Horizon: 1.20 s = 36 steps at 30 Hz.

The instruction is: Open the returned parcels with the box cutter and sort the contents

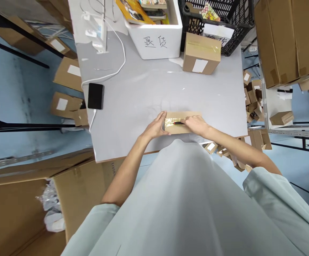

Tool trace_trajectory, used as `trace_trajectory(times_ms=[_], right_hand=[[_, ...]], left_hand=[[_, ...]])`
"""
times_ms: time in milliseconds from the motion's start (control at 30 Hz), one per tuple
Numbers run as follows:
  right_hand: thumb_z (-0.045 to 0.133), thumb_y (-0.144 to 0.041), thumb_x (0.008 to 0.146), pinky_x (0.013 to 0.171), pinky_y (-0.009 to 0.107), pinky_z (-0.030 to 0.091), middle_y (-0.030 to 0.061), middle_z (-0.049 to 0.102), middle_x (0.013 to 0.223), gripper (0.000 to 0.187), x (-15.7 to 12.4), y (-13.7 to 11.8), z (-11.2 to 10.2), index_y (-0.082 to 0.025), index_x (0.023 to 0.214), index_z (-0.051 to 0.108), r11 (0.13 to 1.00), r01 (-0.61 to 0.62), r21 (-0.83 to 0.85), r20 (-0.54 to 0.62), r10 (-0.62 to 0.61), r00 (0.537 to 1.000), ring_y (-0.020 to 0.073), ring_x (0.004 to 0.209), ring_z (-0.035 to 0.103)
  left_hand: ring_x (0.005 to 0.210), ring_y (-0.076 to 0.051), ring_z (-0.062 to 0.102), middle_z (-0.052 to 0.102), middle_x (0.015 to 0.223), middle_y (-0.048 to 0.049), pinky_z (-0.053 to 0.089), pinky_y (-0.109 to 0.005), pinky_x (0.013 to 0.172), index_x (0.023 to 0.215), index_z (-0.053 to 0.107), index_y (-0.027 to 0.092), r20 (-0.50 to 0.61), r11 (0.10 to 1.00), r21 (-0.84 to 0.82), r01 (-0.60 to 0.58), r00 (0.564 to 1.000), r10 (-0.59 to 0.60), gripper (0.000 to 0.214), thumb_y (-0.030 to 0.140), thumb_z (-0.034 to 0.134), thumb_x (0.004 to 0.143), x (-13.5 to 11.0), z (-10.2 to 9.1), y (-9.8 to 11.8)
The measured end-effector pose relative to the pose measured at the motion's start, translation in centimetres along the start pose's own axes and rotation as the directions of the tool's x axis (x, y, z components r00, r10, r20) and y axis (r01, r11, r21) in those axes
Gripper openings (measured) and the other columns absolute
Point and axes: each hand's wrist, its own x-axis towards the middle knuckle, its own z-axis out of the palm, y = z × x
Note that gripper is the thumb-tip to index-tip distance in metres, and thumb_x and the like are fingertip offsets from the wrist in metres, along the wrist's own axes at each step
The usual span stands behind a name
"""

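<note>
A small brown cardboard box (186, 115) lies at the near edge of the grey table (143, 92), with shiny yellowish tape (170, 122) along its top. My left hand (157, 127) curls round the box's left end, fingers closed on it. My right hand (195, 124) rests on the box's top to the right, fingers pinched on a small dark, reddish tool (178, 123) that touches the tape. I cannot make out what the tool is.
A sealed labelled box (202, 53) stands at the table's back by a white foam bin (157, 39) and a black crate (218, 17). A black device (95, 96) with a white cable lies left. Cartons and several small boxes lie around the floor.
</note>
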Motion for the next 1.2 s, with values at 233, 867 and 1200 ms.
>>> trace_trajectory(times_ms=[233, 867, 1200], right_hand=[[0.052, -0.026, 0.116, 0.085, 0.037, 0.051, 0.0167, 0.080, 0.133, 0.040, -5.8, 7.4, 2.3, -0.029, 0.151, 0.070, 0.982, -0.189, 0.027, -0.023, 0.190, 0.982, 0.0316, 0.110, 0.079], [0.048, -0.033, 0.117, 0.076, 0.032, 0.051, 0.0104, 0.080, 0.127, 0.042, -14.0, 8.6, 11.1, -0.036, 0.154, 0.067, 0.877, -0.340, 0.339, -0.067, 0.383, 0.921, 0.0262, 0.111, 0.077], [0.054, -0.026, 0.113, 0.082, 0.032, 0.054, 0.0081, 0.080, 0.127, 0.047, -15.2, 10.4, 15.3, -0.040, 0.156, 0.066, 0.808, -0.315, 0.498, -0.085, 0.407, 0.910, 0.0259, 0.112, 0.077]], left_hand=[[0.174, -0.040, 0.025, 0.013, 0.190, -0.0192, 0.035, -0.047, 0.137, 0.183, 0.010, 0.023, 0.022, 0.998, 0.038, 0.055, 0.998, -0.056, 0.142, 0.048, 0.097, 0.074, -0.1, -0.3, 0.1], [0.175, -0.051, 0.008, 0.017, 0.187, -0.0281, 0.013, -0.071, 0.140, 0.178, 0.028, 0.010, -0.013, 0.900, 0.425, 0.094, 0.995, -0.098, 0.113, 0.050, 0.085, 0.089, 3.6, 1.2, 8.1], [0.173, -0.035, 0.031, 0.039, 0.182, -0.0153, 0.019, -0.056, 0.144, 0.177, 0.036, 0.017, 0.351, 0.908, 0.362, -0.212, 0.933, 0.078, 0.100, 0.027, 0.073, 0.085, 10.1, 7.6, 12.7]])
